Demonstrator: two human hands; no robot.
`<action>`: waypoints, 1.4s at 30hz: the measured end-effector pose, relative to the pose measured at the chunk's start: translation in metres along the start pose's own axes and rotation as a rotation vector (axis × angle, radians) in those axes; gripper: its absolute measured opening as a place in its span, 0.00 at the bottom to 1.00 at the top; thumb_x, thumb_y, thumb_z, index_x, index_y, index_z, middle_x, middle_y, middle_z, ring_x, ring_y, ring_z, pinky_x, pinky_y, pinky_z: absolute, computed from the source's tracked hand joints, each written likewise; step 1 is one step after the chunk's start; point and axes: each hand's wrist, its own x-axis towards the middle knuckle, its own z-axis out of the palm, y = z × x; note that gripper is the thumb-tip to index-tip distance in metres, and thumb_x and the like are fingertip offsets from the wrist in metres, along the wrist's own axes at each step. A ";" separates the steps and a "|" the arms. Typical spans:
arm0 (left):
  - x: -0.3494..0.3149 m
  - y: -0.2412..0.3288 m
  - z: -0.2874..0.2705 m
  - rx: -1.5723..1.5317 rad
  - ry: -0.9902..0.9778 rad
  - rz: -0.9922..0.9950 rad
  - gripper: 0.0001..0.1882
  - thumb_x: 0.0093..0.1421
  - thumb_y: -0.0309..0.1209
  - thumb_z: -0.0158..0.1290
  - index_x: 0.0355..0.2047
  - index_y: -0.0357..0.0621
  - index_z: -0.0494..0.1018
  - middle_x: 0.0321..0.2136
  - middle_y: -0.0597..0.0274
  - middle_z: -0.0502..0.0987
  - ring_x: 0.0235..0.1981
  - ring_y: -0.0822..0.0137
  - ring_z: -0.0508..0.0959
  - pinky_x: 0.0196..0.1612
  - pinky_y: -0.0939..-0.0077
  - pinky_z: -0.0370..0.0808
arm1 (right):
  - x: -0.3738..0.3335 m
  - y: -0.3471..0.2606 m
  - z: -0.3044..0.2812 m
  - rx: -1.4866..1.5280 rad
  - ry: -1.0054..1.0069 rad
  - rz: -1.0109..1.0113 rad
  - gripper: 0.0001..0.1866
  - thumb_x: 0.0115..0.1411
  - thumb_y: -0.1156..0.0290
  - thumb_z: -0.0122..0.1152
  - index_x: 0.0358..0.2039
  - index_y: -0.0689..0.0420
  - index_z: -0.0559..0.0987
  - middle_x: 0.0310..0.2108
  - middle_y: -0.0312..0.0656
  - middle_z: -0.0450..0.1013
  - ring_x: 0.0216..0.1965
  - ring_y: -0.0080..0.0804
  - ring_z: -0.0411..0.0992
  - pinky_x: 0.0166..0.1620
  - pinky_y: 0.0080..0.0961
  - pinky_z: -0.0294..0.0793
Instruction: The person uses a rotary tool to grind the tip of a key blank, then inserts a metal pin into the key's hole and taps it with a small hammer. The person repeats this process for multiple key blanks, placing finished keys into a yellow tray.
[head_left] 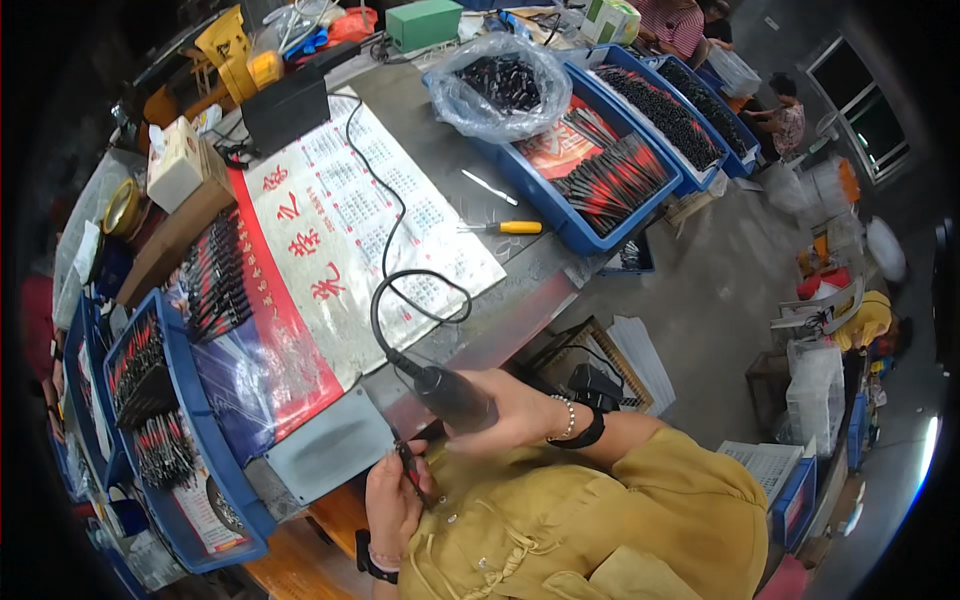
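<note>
My right hand [522, 408] is closed round a black corded electric screwdriver [452, 396], held tilted in front of my body. Its black cable [385, 290] loops up across the table. Just below, my left hand [390, 502] pinches a slim dark piece [410, 472] between thumb and fingers; its exact kind cannot be made out. The driver's tip is hidden behind my right hand, so I cannot tell whether it touches the piece. Beside my left hand lies a grey metal plate [335, 447] at the table's edge.
A calendar sheet [350, 200] covers part of the table, with rows of black-and-red pieces [215, 280] on its left. Blue bins [190, 400] stand left; more blue bins [600, 240] stand right. A yellow-handled screwdriver [515, 228] and a bag of black parts [500, 85] lie farther back.
</note>
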 end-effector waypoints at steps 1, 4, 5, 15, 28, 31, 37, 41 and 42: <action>0.001 -0.002 0.004 -0.014 0.016 -0.021 0.20 0.69 0.41 0.47 0.46 0.31 0.71 0.29 0.59 0.75 0.29 0.67 0.74 0.35 0.75 0.72 | -0.002 0.001 0.002 0.011 0.033 0.006 0.32 0.53 0.69 0.73 0.57 0.61 0.71 0.43 0.35 0.74 0.44 0.18 0.68 0.51 0.21 0.69; 0.005 -0.011 0.009 -0.022 -0.006 -0.047 0.19 0.70 0.40 0.47 0.45 0.32 0.72 0.29 0.60 0.75 0.28 0.68 0.74 0.34 0.77 0.71 | -0.009 0.003 -0.003 -0.101 0.079 0.046 0.29 0.51 0.69 0.74 0.52 0.62 0.72 0.37 0.33 0.74 0.38 0.17 0.69 0.43 0.19 0.71; 0.006 -0.012 0.008 -0.012 -0.013 -0.036 0.19 0.70 0.40 0.47 0.45 0.33 0.72 0.30 0.60 0.75 0.28 0.68 0.74 0.34 0.77 0.71 | -0.009 0.005 -0.005 -0.166 0.071 0.056 0.27 0.51 0.70 0.73 0.50 0.62 0.73 0.35 0.32 0.74 0.36 0.17 0.69 0.41 0.20 0.71; 0.027 -0.027 0.005 -0.187 -0.027 -0.192 0.22 0.72 0.44 0.41 0.44 0.36 0.73 0.26 0.63 0.74 0.19 0.74 0.64 0.24 0.78 0.61 | -0.008 0.027 0.000 -0.166 0.164 0.204 0.23 0.50 0.75 0.69 0.47 0.61 0.74 0.32 0.33 0.75 0.33 0.16 0.70 0.40 0.19 0.71; 0.040 -0.038 -0.005 -0.451 -0.071 -0.208 0.20 0.71 0.46 0.43 0.41 0.41 0.72 0.24 0.66 0.71 0.18 0.76 0.61 0.24 0.81 0.59 | 0.008 0.051 0.012 -0.201 0.137 0.141 0.25 0.50 0.73 0.71 0.49 0.61 0.74 0.38 0.37 0.79 0.40 0.17 0.73 0.47 0.21 0.73; 0.039 -0.035 -0.003 -0.435 -0.031 -0.209 0.19 0.71 0.46 0.43 0.40 0.42 0.72 0.23 0.67 0.71 0.17 0.77 0.60 0.24 0.81 0.58 | 0.011 0.051 0.013 -0.221 0.111 0.210 0.25 0.49 0.73 0.71 0.48 0.60 0.75 0.38 0.38 0.79 0.40 0.19 0.75 0.46 0.22 0.73; 0.040 -0.037 -0.002 -0.418 -0.003 -0.185 0.19 0.70 0.46 0.45 0.36 0.42 0.73 0.23 0.67 0.71 0.17 0.77 0.60 0.22 0.82 0.56 | 0.037 0.048 0.013 -0.330 0.068 0.129 0.26 0.48 0.71 0.71 0.48 0.62 0.74 0.36 0.44 0.79 0.38 0.27 0.78 0.44 0.26 0.76; 0.040 -0.042 -0.003 -0.424 -0.011 -0.128 0.18 0.70 0.46 0.46 0.35 0.43 0.72 0.23 0.66 0.71 0.17 0.78 0.60 0.22 0.82 0.55 | 0.046 0.038 0.011 -0.549 -0.041 0.235 0.26 0.47 0.70 0.69 0.48 0.63 0.74 0.35 0.49 0.79 0.39 0.30 0.80 0.44 0.26 0.76; 0.040 -0.044 -0.003 -0.435 -0.006 -0.119 0.18 0.70 0.46 0.46 0.35 0.43 0.72 0.23 0.66 0.71 0.17 0.78 0.60 0.22 0.82 0.55 | 0.047 0.036 0.010 -0.540 -0.044 0.249 0.26 0.47 0.70 0.69 0.48 0.63 0.74 0.35 0.49 0.79 0.40 0.30 0.80 0.44 0.26 0.76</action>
